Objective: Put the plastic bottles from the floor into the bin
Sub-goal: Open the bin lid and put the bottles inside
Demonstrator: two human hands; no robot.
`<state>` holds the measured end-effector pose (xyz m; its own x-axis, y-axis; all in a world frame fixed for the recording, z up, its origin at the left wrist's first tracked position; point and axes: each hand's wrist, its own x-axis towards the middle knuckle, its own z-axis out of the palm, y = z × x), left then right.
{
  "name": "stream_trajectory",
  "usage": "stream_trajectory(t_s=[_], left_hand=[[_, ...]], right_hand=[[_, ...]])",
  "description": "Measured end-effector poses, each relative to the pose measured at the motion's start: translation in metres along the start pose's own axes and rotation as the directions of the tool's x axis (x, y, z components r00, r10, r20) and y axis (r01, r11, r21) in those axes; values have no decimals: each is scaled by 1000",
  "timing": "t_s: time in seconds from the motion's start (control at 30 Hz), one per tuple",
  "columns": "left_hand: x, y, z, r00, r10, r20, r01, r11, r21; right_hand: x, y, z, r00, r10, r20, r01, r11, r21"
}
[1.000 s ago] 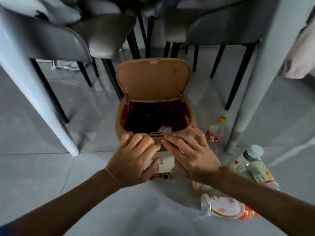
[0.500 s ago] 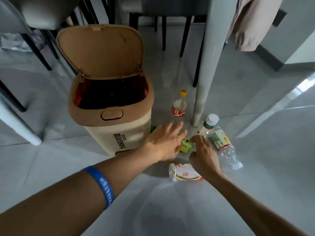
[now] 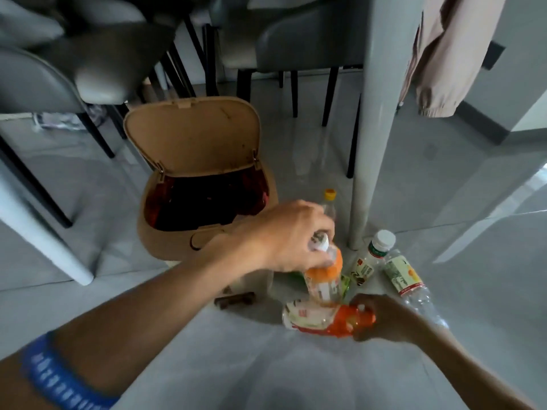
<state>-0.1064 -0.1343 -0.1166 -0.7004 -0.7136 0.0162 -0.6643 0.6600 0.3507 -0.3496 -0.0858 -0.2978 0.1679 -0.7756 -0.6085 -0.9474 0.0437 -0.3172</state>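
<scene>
Left hand (image 3: 291, 235) grips upright orange-labelled clear plastic bottle (image 3: 324, 279) by its neck, right hand (image 3: 381, 319) clasps the lying orange-and-white plastic bottle (image 3: 313, 318); both look light, thin-walled, likely crushable.

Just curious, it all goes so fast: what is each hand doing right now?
Left hand: closed on the neck end of an orange-labelled bottle.
Right hand: closed on the orange end of a second bottle lying on the floor.

I see a tan bin (image 3: 165, 241) with a dark red liner (image 3: 254, 187), orange-banded bottles (image 3: 324, 279), a yellow cap (image 3: 330, 194), grey floor (image 3: 444, 202), and a blue wristband (image 3: 59, 377).
</scene>
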Motion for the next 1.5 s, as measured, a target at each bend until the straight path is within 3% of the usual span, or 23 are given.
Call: stream_trajectory(t_s=[0.1, 0.2, 0.27, 0.37, 0.43, 0.53, 0.67, 0.77, 0.97, 1.1, 1.2, 1.27, 1.37, 1.43, 1.5], left_hand=[[-10, 5, -85, 991, 17, -132, -28, 996, -79], [-31, -4, -154, 921, -19, -388, -22, 995, -100], [-44, -18, -177, 872, -63, -486, 38, 997, -61], [-55, -46, -179, 856, -137, -499, 190, 980, 57], [-59, -67, -168, 882, -204, -425, 278, 953, 118], [-64, -104, -138, 876, -358, -324, 419, 896, 144], [-76, -149, -89, 797, -534, -283, 572, 818, 66], [-79, -164, -69, 782, -561, -270, 592, 805, 43], [-77, -175, -37, 789, -561, -252, 599, 794, 108], [-67, -158, -40, 823, -493, -284, 535, 839, 95], [-37, -119, -38, 864, -330, -380, 370, 929, 35], [-13, -82, -29, 893, -164, -420, 185, 983, 11], [23, -33, 9, 949, 6, -316, -1, 1000, 16], [47, -17, 51, 988, -49, -145, 46, 999, -22], [66, -12, 99, 974, -218, 52, 220, 975, -24]], right_hand=[[-21, -35, -82, 970, -119, -211, 132, 990, 47], [-63, -81, -154, 856, -210, -473, 268, 961, 59], [-91, -115, -188, 704, -218, -676, 354, 933, 67], [-115, -170, -209, 430, -207, -879, 485, 874, 32], [-107, -201, -209, 358, -226, -906, 500, 866, -19], [-66, -234, -195, 476, -263, -839, 421, 906, -44], [-1, -257, -165, 666, -272, -695, 336, 941, -46], [27, -265, -150, 732, -292, -615, 279, 953, -120], [47, -267, -133, 730, -389, -562, 296, 921, -253], [40, -240, -135, 593, -479, -648, 464, 860, -211], [29, -196, -136, 498, -438, -749, 470, 862, -192], [25, -156, -131, 487, -324, -811, 397, 909, -125], [23, -93, -115, 500, -163, -851, 261, 965, -32], [22, -59, -104, 564, -81, -822, 95, 995, -34], [23, -35, -95, 656, -6, -754, -79, 994, -77]])
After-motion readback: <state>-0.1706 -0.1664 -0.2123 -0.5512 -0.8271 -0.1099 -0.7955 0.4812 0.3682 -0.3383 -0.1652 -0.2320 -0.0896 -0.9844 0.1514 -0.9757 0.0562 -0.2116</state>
